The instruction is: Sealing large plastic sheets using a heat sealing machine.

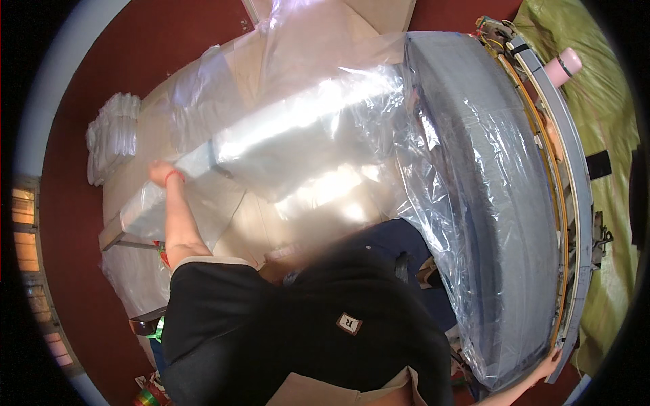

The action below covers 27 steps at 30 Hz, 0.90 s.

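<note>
My left hand (160, 172) reaches out over the table (122, 196) and presses on the far end of a long clear plastic bag (284, 142); its grip is hidden under the film, so I cannot tell how it stands. The bag stretches from there to a large grey panel (474, 203), sheathing its face. My right hand (550, 369) holds the panel's lower corner, its grip closed on the edge. A stack of folded plastic bags (112, 135) lies at the table's left end.
</note>
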Motion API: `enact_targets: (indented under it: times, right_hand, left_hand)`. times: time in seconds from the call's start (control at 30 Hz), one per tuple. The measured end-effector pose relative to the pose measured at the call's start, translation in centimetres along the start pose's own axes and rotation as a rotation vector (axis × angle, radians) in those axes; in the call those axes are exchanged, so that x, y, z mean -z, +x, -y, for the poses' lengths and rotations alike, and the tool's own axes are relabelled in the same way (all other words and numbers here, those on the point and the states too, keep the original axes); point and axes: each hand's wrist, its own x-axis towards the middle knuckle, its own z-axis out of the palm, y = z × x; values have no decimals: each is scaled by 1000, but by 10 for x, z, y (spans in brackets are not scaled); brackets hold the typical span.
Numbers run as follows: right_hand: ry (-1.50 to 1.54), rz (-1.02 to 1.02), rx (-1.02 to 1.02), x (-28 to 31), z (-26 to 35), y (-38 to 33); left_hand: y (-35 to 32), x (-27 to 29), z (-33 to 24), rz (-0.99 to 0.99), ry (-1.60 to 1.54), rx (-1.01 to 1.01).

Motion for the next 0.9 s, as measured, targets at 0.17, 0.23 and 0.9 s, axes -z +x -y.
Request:
enact_targets:
  times: [0.17,0.23,0.9]
  right_hand:
    - [541,99,244,-16,75,14]
    - [526,159,368,6,171,-19]
    - [2064,380,-352,-17,314,-64]
  left_hand:
    - [-142,11,-203,1058,-653,-329]
    - [-238,70,-287,1495,-910,-321]
    - [-417,122,-340,2065,-1288,251]
